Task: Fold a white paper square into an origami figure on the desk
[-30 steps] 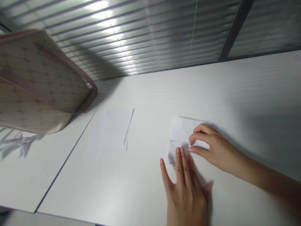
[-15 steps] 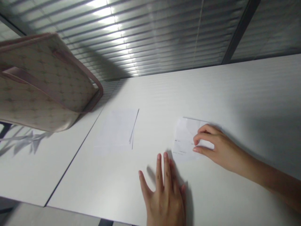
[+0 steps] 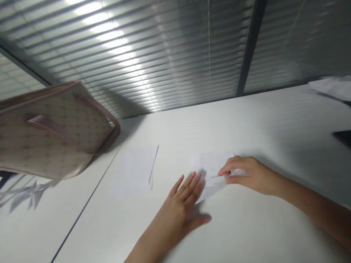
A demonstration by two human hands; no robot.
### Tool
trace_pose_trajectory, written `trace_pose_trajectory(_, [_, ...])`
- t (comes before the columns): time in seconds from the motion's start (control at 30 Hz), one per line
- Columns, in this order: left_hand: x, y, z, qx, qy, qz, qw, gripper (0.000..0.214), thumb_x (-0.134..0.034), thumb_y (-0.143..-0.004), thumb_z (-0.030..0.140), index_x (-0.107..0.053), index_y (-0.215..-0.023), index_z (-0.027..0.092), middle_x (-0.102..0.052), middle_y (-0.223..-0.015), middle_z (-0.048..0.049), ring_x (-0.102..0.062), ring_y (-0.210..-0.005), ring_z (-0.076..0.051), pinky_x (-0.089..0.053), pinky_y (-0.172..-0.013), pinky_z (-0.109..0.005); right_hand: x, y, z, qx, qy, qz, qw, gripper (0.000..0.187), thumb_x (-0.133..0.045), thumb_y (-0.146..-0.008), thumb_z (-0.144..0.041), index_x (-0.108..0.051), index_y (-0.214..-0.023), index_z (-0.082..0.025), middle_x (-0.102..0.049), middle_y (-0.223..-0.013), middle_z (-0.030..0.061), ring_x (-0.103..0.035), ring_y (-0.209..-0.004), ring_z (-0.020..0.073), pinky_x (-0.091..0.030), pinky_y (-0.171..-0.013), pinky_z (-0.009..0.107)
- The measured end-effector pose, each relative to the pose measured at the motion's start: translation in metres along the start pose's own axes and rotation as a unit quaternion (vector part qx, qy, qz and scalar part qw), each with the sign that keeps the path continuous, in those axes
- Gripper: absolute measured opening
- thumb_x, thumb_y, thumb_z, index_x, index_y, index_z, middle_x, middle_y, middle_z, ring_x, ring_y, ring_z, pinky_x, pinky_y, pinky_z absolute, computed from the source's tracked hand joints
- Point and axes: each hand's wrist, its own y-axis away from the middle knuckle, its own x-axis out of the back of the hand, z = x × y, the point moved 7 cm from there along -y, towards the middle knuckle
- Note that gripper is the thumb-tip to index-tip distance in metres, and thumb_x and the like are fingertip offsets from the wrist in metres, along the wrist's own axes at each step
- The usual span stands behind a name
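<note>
A white sheet of paper with small printed marks lies on the table, its lower edge slanting. My right hand is on its right side, thumb and curled fingers closed on the paper. At the sheet's lower left, my left hand lies palm down with fingers stretched and thumb apart. Its fingertips reach the paper's left edge. Further left rests a small stack of white paper sheets, with slightly fanned right edges.
A patterned handbag with pink handles stands at the left. Grey paper-like strips lie below it. A seam runs across the white table. Blinds rise behind. A whitish crumpled item and a dark object sit at the right.
My left hand has moved up to the paper's left edge. The paper under my right hand has turned or been refolded, and its print shows differently. The camera view has shifted upward and right.
</note>
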Motion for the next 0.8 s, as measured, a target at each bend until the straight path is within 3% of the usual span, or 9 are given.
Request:
trace_pose_trajectory(0.13, [0.026,-0.002,0.000,-0.094,0.075,0.159,0.980,0.043,-0.043,-0.096,0.014,-0.043,-0.139,0.020,-0.065,-0.124,-0.0102,-0.054,-0.124,-0.019,-0.043,-0.106,-0.043,0.022,0.000,-0.009,0.082,-0.013,0.048,0.995,0.022,-0.063,-0.086,-0.035,-0.069,-0.071,-0.020,-0.070,-0.077,0.0038,-0.067,-0.077,0.0172,-0.055,-0.071,0.032])
trace_pose_trajectory(0.2, [0.034,-0.002,0.006,-0.136,0.049,0.199,0.969,0.039,-0.040,-0.096,0.008,-0.049,-0.133,0.016,-0.070,-0.113,-0.0098,-0.060,-0.116,-0.019,-0.048,-0.102,-0.041,0.030,0.003,-0.008,0.103,0.013,0.061,0.993,0.021,-0.062,-0.087,-0.034,-0.069,-0.072,-0.021,-0.070,-0.076,0.0040,-0.066,-0.084,0.0190,-0.054,-0.077,0.036])
trace_pose_trajectory(0.37, [0.020,-0.006,0.035,-0.213,-0.127,0.156,0.956,0.030,-0.039,-0.093,0.005,-0.064,-0.111,0.002,-0.071,-0.105,-0.0166,-0.064,-0.107,-0.027,-0.052,-0.097,-0.044,0.033,0.027,-0.004,0.140,0.124,0.059,0.981,0.007,-0.065,-0.084,-0.020,-0.071,-0.084,-0.024,-0.073,-0.087,0.0026,-0.065,-0.092,0.0206,-0.047,-0.089,0.045])
trace_pose_trajectory(0.47, [0.008,-0.011,0.044,-0.217,-0.141,0.157,0.953,0.028,-0.042,-0.092,0.006,-0.067,-0.104,0.003,-0.072,-0.100,-0.0141,-0.067,-0.100,-0.027,-0.054,-0.094,-0.043,0.015,0.043,-0.009,0.181,0.256,0.005,0.950,0.022,-0.060,-0.088,-0.015,-0.067,-0.107,-0.025,-0.073,-0.100,0.0025,-0.064,-0.099,0.0193,-0.046,-0.096,0.044])
trace_pose_trajectory(0.57, [0.002,-0.017,0.047,-0.200,-0.139,0.165,0.956,0.029,-0.041,-0.091,0.004,-0.068,-0.101,0.002,-0.072,-0.096,-0.0138,-0.068,-0.096,-0.027,-0.057,-0.089,-0.041,0.006,0.052,-0.015,0.189,0.302,-0.008,0.934,0.027,-0.060,-0.088,-0.014,-0.064,-0.113,-0.024,-0.073,-0.105,0.0023,-0.063,-0.105,0.0180,-0.044,-0.101,0.041])
trace_pose_trajectory(0.67, [0.000,-0.022,0.052,-0.185,-0.143,0.163,0.959,0.029,-0.041,-0.090,0.003,-0.066,-0.103,-0.001,-0.071,-0.095,-0.0157,-0.069,-0.090,-0.025,-0.058,-0.085,-0.039,0.002,0.054,-0.019,0.166,0.306,-0.013,0.937,0.027,-0.069,-0.082,-0.025,-0.066,-0.108,-0.023,-0.071,-0.112,0.0043,-0.060,-0.113,0.0212,-0.041,-0.104,0.043])
trace_pose_trajectory(0.8, [-0.002,-0.036,0.063,-0.135,-0.163,0.130,0.969,0.031,-0.043,-0.085,0.000,-0.067,-0.103,0.000,-0.071,-0.093,-0.0144,-0.069,-0.079,-0.023,-0.058,-0.082,-0.039,-0.003,0.054,-0.017,0.135,0.304,-0.011,0.943,0.042,-0.078,-0.070,-0.041,-0.067,-0.105,-0.021,-0.066,-0.122,0.0084,-0.054,-0.122,0.0280,-0.039,-0.107,0.049])
